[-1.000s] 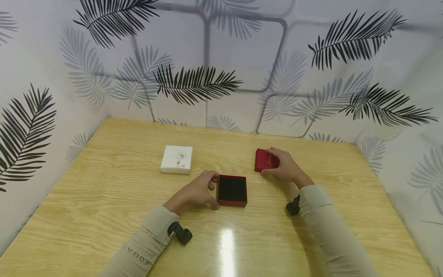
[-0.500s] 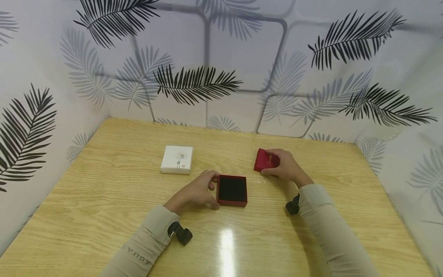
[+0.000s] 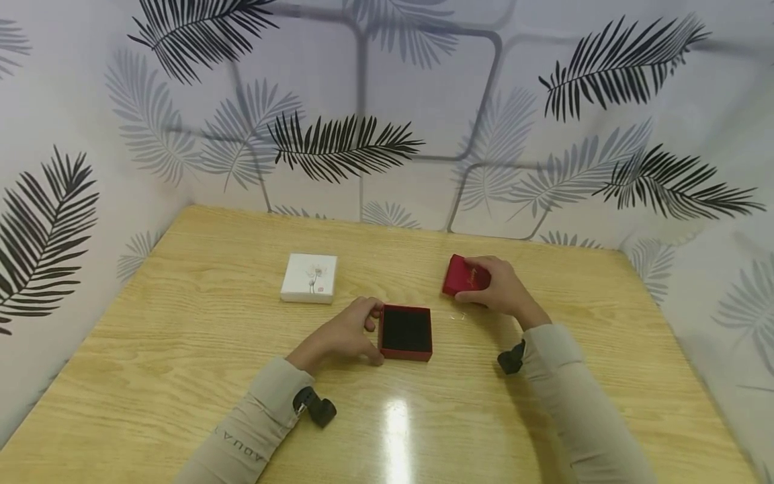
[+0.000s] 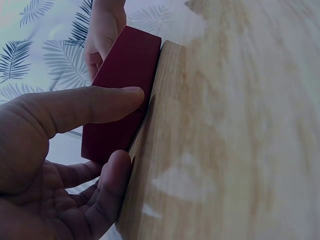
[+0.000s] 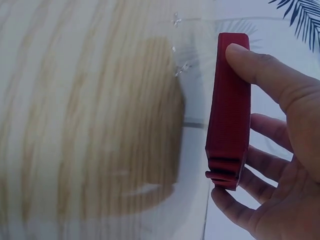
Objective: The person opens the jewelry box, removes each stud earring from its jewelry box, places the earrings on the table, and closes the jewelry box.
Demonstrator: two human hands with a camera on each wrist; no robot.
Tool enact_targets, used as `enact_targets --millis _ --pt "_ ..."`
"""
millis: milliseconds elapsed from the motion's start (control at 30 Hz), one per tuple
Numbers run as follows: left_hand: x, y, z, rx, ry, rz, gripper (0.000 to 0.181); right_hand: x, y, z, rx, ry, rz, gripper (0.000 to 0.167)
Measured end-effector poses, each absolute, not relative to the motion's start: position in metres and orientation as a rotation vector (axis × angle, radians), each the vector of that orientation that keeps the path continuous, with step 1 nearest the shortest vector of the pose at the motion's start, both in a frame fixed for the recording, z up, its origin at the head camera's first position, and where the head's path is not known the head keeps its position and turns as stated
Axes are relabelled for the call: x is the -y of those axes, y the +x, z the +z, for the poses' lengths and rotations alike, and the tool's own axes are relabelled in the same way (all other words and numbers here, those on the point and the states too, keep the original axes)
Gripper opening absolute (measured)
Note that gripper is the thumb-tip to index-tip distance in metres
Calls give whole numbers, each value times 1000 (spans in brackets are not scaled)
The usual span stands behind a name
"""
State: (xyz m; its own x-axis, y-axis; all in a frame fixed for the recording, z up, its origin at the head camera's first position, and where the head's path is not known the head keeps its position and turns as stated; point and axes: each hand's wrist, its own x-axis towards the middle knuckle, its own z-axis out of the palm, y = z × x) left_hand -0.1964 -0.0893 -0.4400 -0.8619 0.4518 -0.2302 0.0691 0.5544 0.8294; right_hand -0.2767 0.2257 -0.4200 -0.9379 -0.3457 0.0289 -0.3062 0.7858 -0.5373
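Yellow wood-grain tabletop (image 3: 181,336): left hand (image 3: 345,334) is pinching square black-lined red box (image 3: 405,354), right hand (image 3: 500,286) is pinching flat gold-lettered red box (image 3: 462,277); keep edge grips light.

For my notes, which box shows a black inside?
The red box touched by the left hand; the white box and gold-lettered red box show only outsides.

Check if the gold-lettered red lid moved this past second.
Yes: head view shows the red lid slightly up-frame, toward the back edge of the wooden table, turned clockwise.
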Motion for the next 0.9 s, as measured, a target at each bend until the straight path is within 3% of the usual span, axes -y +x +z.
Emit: enact_targets --millis 900 --pt "90 -196 -439 -2371 402 1234 92 -194 -231 -387 -2860 -680 -1045 77"
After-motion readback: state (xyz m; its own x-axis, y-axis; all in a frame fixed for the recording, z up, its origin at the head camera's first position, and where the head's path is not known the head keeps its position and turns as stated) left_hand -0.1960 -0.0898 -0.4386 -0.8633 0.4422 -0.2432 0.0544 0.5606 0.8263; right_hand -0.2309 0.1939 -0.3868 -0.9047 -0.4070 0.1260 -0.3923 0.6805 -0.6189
